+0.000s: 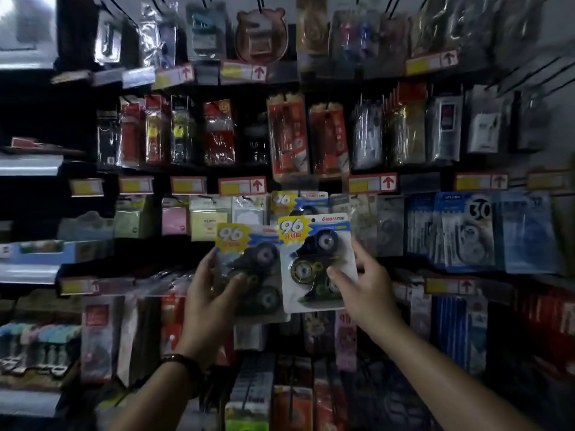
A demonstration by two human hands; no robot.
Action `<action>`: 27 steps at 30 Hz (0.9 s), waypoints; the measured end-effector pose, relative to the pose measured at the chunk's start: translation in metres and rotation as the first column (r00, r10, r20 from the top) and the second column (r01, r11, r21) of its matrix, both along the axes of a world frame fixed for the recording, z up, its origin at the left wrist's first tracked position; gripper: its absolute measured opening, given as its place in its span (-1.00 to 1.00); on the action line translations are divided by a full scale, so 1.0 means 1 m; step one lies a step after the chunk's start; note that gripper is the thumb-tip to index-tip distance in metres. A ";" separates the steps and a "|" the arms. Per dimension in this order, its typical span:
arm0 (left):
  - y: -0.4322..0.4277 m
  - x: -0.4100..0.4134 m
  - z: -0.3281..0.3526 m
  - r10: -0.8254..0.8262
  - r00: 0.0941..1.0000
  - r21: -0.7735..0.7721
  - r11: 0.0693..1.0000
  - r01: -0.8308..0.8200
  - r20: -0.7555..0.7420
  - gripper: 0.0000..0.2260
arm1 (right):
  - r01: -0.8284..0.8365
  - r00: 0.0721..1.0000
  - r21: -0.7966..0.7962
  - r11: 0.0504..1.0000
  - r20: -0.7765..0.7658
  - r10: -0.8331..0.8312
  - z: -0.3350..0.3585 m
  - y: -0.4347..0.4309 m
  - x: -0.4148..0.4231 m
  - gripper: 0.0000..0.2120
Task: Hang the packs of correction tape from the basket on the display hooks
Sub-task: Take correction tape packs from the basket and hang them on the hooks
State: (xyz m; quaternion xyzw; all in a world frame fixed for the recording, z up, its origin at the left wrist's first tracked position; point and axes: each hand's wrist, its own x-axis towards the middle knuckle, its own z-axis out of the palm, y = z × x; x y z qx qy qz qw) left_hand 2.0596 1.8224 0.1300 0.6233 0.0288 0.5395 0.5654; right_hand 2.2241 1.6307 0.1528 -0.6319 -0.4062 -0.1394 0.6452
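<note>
The left hand [214, 293] is gripping a pack of correction tape [255, 259] by its lower left side, thumb pressing on the front, fingers [208, 262] curling round the left edge. At 3 o'clock of it the right hand [364, 287] is holding a second pack [314, 259], thumb lying across the clear blister, fingers wrapping round the right edge. The second pack's left edge is overlapping the first. Both are being held upright in front of the display wall [311, 88], not yet hung. At 12 o'clock from them a third pack [295, 202] is hanging on the wall, with a red-arrow price label [242, 185] at its 10 o'clock. A dark bracelet [183, 365] is sitting on the left wrist.
</note>
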 end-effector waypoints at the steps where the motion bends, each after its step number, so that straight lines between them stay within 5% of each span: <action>1: 0.006 -0.002 0.003 0.013 1.000 -0.001 1.000 -0.013 0.026 -0.50 | 0.017 1.000 -0.008 1.000 0.011 -0.017 0.007 0.006 0.002 -0.26; 6: 0.039 -0.018 0.007 0.132 0.984 -0.043 0.991 -0.128 0.123 -0.40 | 0.066 0.998 -0.021 0.998 0.015 -0.065 0.030 0.037 0.018 -0.26; 27: 0.035 -0.011 0.023 0.004 0.998 -0.006 1.000 -0.003 0.056 -0.38 | 0.163 0.987 0.039 0.986 0.012 -0.163 0.053 0.090 0.030 -0.34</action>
